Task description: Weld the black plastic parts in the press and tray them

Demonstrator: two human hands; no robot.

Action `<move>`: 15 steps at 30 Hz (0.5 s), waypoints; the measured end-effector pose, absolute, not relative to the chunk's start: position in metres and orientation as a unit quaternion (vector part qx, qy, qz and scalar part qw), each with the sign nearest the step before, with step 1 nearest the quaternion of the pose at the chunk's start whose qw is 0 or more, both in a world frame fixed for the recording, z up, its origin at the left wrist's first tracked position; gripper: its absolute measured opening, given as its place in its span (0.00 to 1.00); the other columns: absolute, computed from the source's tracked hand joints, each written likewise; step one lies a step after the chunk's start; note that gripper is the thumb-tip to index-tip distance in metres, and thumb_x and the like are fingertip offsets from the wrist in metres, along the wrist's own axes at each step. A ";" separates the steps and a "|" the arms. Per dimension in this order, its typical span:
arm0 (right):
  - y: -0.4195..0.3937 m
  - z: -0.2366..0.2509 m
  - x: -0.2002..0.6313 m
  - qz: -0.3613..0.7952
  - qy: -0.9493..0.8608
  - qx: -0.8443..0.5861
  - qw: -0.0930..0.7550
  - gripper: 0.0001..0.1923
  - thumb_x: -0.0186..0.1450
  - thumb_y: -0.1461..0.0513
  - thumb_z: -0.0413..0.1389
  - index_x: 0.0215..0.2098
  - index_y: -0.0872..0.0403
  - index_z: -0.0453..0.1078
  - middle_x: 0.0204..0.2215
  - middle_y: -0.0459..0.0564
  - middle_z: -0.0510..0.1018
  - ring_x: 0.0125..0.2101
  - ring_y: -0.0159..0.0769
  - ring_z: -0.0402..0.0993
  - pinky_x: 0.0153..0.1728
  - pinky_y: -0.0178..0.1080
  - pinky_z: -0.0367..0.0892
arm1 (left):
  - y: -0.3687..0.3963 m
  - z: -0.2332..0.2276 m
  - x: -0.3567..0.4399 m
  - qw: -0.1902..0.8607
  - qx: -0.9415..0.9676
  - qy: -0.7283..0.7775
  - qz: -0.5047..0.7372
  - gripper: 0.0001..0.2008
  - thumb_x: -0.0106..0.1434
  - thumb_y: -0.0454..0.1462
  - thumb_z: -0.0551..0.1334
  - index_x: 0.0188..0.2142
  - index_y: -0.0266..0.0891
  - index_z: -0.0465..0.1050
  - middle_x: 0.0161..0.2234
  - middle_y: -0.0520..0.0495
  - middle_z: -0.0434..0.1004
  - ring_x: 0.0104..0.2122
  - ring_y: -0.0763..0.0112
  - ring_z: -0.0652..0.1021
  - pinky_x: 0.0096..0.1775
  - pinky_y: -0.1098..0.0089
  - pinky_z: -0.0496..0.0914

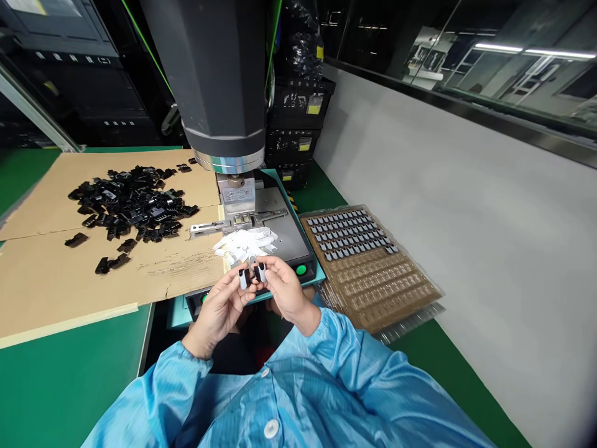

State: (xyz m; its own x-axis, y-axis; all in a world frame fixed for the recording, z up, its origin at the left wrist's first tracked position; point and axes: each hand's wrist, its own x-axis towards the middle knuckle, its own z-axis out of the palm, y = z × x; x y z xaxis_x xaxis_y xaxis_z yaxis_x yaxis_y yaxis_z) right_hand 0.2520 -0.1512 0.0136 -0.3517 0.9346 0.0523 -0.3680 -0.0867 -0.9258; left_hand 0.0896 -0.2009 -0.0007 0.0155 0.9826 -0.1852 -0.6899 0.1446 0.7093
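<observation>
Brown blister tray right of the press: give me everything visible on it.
The brown translucent plastic blister tray lies flat on the green bench, right of the grey press base plate, angled away from the white wall. It looks thin, moulded into rows of small pockets. The far rows hold small grey-and-black parts; the near rows show no parts. It seems to sit on more trays, whose clear edges stick out below. Neither hand touches it.

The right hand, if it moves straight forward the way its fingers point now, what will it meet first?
Probably the pile of white pieces on the machine plate, just beyond the right hand and the small black-and-white part it pinches. Depth is unclear from one view, so it might pass above them.
</observation>
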 end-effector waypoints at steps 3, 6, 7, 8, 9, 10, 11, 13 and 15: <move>-0.150 0.010 0.251 0.671 -0.480 -0.299 0.480 0.16 0.72 0.54 0.61 0.56 0.48 0.74 0.42 0.50 0.80 0.37 0.37 0.78 0.41 0.42 0.79 | -0.200 -0.002 0.089 0.672 0.218 0.341 0.620 0.24 0.64 0.44 0.77 0.57 0.43 0.79 0.44 0.43 0.85 0.39 0.65 0.86 0.42 0.69 0.84; -0.147 0.005 0.250 0.662 -0.484 -0.308 0.482 0.15 0.71 0.58 0.58 0.55 0.48 0.71 0.44 0.49 0.80 0.38 0.37 0.78 0.41 0.41 0.78 | -0.198 -0.003 0.088 0.669 0.220 0.357 0.614 0.24 0.63 0.45 0.77 0.56 0.44 0.79 0.44 0.43 0.84 0.40 0.64 0.86 0.43 0.68 0.84; -0.148 0.004 0.251 0.652 -0.491 -0.316 0.484 0.15 0.70 0.59 0.57 0.54 0.48 0.70 0.43 0.48 0.79 0.37 0.36 0.78 0.41 0.40 0.78 | -0.198 -0.004 0.088 0.667 0.222 0.366 0.609 0.24 0.63 0.45 0.77 0.55 0.44 0.79 0.45 0.43 0.84 0.41 0.64 0.86 0.44 0.67 0.84; -0.149 0.003 0.253 0.633 -0.510 -0.326 0.483 0.15 0.69 0.61 0.57 0.53 0.47 0.69 0.42 0.47 0.78 0.37 0.36 0.77 0.40 0.40 0.78 | -0.199 -0.005 0.089 0.663 0.226 0.377 0.606 0.23 0.62 0.46 0.78 0.54 0.45 0.80 0.45 0.44 0.84 0.42 0.63 0.86 0.44 0.66 0.84; -0.152 0.003 0.255 0.606 -0.540 -0.337 0.476 0.15 0.67 0.62 0.57 0.53 0.47 0.67 0.41 0.46 0.77 0.37 0.36 0.77 0.41 0.40 0.77 | -0.201 -0.007 0.090 0.653 0.233 0.391 0.605 0.21 0.61 0.46 0.78 0.51 0.45 0.80 0.45 0.45 0.84 0.42 0.62 0.86 0.45 0.65 0.84; -0.155 0.002 0.257 0.570 -0.582 -0.348 0.465 0.17 0.66 0.63 0.58 0.52 0.46 0.67 0.41 0.45 0.76 0.37 0.36 0.76 0.41 0.40 0.77 | -0.203 -0.010 0.092 0.640 0.244 0.408 0.604 0.20 0.61 0.47 0.78 0.49 0.46 0.80 0.45 0.46 0.84 0.42 0.62 0.86 0.45 0.64 0.84; -0.159 0.002 0.259 0.527 -0.630 -0.355 0.446 0.18 0.64 0.63 0.60 0.52 0.46 0.66 0.41 0.45 0.76 0.38 0.37 0.76 0.42 0.41 0.77 | -0.205 -0.014 0.094 0.622 0.259 0.425 0.605 0.18 0.60 0.47 0.79 0.45 0.46 0.80 0.45 0.47 0.83 0.41 0.62 0.86 0.44 0.62 0.85; -0.166 0.001 0.263 0.440 -0.717 -0.361 0.402 0.23 0.61 0.62 0.66 0.53 0.46 0.66 0.44 0.47 0.76 0.42 0.40 0.77 0.47 0.43 0.76 | -0.209 -0.021 0.097 0.578 0.300 0.470 0.596 0.17 0.60 0.49 0.78 0.44 0.49 0.81 0.42 0.50 0.83 0.38 0.65 0.84 0.40 0.67 0.84; -0.169 -0.002 0.268 0.374 -0.765 -0.373 0.368 0.24 0.60 0.61 0.68 0.52 0.47 0.67 0.46 0.48 0.78 0.48 0.43 0.77 0.53 0.43 0.74 | -0.214 -0.026 0.098 0.544 0.346 0.517 0.563 0.17 0.57 0.49 0.79 0.42 0.51 0.80 0.40 0.51 0.83 0.35 0.65 0.84 0.35 0.67 0.84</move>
State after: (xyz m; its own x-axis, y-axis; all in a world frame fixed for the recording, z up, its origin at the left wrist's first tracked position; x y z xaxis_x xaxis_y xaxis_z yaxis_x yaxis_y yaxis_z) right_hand 0.2679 -0.1692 -0.0015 -0.4511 0.8458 0.2848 0.2947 0.4424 -0.8470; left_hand 0.0979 -0.2135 -0.0258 -0.1679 0.9706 -0.1723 -0.2554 0.1259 0.9586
